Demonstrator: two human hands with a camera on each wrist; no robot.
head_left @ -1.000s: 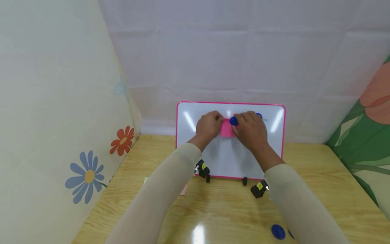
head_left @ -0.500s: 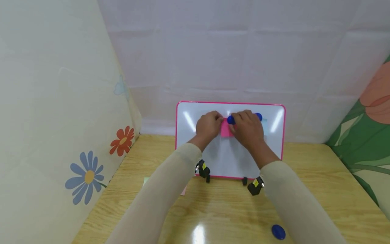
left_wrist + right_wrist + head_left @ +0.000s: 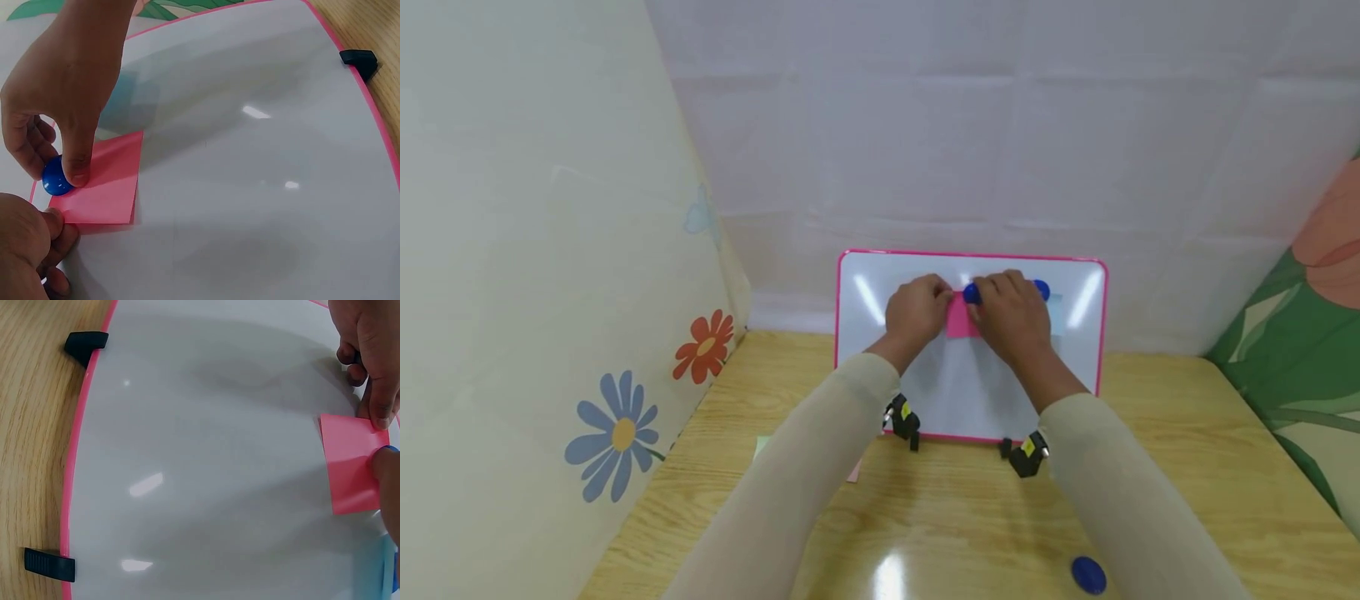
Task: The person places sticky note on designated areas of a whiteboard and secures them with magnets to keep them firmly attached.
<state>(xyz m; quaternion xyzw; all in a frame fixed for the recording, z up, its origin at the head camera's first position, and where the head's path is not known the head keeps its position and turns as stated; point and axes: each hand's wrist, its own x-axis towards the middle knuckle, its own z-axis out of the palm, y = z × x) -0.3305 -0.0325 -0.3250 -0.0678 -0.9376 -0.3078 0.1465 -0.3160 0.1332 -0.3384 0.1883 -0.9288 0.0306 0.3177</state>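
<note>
- On the shiny white board with a thin pink rim [image 3: 955,396], the square pink paper note [image 3: 109,190] lies above the middle. The left hand [image 3: 917,311] pinches its top left corner.
- The right hand [image 3: 1011,317] pinches a round, shiny blue button [image 3: 56,178] between thumb and fingers, over the note's top edge. It looks like a magnet.
- If the button sits too high, it may catch only a thin bit of paper — then the note could slide down once both hands let go.
- I can't tell if the button presses on the board yet. If there is a gap, a loose pinch could drop it onto the light wood table [image 3: 1150,433].
- The note's left side seems to lift a bit off the board. If the left hand tugs the corner, the note could go crooked or bend.
- Just beside the right hand are a pale blue paper [image 3: 1056,317] and a second round blue button [image 3: 1042,289]. A bump from the hand could knock them out of place.
- At the bottom edge are a black plastic clip [image 3: 50,565] and a matching clip [image 3: 85,345]. If they are what props the board up, a hard push could make it slip or tip — and the note would move too.
</note>
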